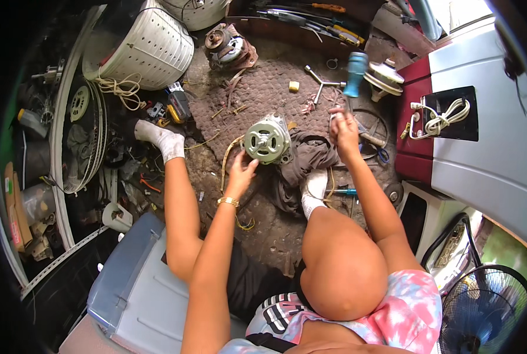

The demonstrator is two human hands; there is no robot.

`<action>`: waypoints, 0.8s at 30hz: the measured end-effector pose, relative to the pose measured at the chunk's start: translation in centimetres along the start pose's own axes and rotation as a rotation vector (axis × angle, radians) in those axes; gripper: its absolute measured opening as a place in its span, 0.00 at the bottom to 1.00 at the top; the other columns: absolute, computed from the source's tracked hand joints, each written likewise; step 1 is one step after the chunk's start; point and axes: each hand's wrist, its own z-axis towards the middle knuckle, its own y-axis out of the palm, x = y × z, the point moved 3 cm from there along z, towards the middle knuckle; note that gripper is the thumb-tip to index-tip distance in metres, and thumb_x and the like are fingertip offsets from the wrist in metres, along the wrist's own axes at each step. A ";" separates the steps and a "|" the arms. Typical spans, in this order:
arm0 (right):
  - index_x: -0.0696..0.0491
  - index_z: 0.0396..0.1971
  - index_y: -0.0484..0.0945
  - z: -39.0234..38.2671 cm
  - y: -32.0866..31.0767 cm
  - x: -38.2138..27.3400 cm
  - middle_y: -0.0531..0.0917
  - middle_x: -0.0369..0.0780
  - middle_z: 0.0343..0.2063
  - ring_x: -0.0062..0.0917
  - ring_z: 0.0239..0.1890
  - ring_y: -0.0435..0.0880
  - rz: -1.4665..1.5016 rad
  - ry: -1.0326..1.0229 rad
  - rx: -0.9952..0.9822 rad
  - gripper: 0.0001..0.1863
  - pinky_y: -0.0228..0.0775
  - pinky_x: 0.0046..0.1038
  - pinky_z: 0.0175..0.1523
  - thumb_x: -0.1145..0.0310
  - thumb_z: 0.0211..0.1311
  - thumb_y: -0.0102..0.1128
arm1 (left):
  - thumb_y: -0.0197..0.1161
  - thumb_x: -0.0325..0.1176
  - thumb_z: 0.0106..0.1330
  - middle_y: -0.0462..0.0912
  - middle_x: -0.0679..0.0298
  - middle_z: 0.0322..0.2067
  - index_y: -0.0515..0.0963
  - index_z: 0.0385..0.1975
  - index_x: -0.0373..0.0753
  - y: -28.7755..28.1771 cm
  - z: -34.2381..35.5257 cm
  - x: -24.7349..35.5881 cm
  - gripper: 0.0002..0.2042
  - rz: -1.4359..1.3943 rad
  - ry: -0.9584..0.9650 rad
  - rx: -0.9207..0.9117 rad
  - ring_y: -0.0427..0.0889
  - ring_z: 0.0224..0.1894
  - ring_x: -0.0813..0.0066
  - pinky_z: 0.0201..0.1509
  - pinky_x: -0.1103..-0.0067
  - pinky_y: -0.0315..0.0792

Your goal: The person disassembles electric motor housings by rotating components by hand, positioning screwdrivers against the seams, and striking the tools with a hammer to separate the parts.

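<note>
Matting [254, 85] lies mostly open beyond and to the left of the round grey motor [266, 142], which sits between the two socked feet with a dark cloth [305, 156] crowding its right edge. The left hand [240, 175] has fingers and thumb apart against the motor's near-left rim, while the right hand [344, 133], off to the right, has its fingers closed on the shaft of a teal-handled tool [355, 74]. Around the worn matting, dirty floor [272, 227] runs toward a white perforated drum [151, 53] at upper left and a red-and-grey cabinet [476, 65] at right.
</note>
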 end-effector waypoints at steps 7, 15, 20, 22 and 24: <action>0.60 0.47 0.81 -3.1 2.4 3.7 0.86 0.46 0.38 0.31 0.44 0.84 -0.972 0.071 -0.476 0.14 0.73 0.34 0.52 0.65 0.75 0.55 | 0.66 0.35 0.72 0.63 0.61 0.72 0.46 0.79 0.53 2.4 0.1 -0.1 0.42 -0.244 0.032 0.045 0.74 0.65 0.62 0.51 0.64 0.82; 0.57 0.39 0.82 5.4 -1.4 -4.1 0.78 0.33 0.27 0.18 0.29 0.74 -0.636 -0.173 -0.209 0.18 0.71 0.26 0.37 0.57 0.79 0.50 | 0.68 0.27 0.68 0.64 0.57 0.73 0.52 0.78 0.38 0.6 1.9 0.8 0.41 -0.136 0.170 -0.051 0.64 0.73 0.70 0.74 0.75 0.59; 0.58 0.40 0.81 -1.0 -0.5 3.6 0.78 0.35 0.25 0.22 0.36 0.80 -1.275 -0.482 -0.783 0.12 0.72 0.27 0.45 0.65 0.76 0.52 | 0.68 0.26 0.68 0.68 0.59 0.71 0.51 0.79 0.43 3.9 1.6 2.2 0.42 -0.238 -0.083 -0.109 0.68 0.69 0.69 0.72 0.74 0.63; 0.57 0.42 0.82 -3.8 6.1 5.4 0.75 0.33 0.25 0.20 0.34 0.76 -0.792 -0.088 -0.818 0.12 0.70 0.26 0.42 0.64 0.75 0.56 | 0.69 0.28 0.67 0.71 0.57 0.69 0.53 0.79 0.45 -2.6 0.6 1.1 0.42 0.049 0.148 -0.017 0.72 0.67 0.64 0.69 0.72 0.67; 0.55 0.43 0.81 -1.8 7.1 4.2 0.73 0.33 0.24 0.19 0.32 0.74 -0.417 0.374 -0.491 0.12 0.69 0.26 0.40 0.61 0.76 0.56 | 0.72 0.32 0.65 0.70 0.49 0.68 0.55 0.78 0.43 -7.0 0.4 2.3 0.43 0.482 0.433 0.119 0.73 0.67 0.56 0.68 0.69 0.68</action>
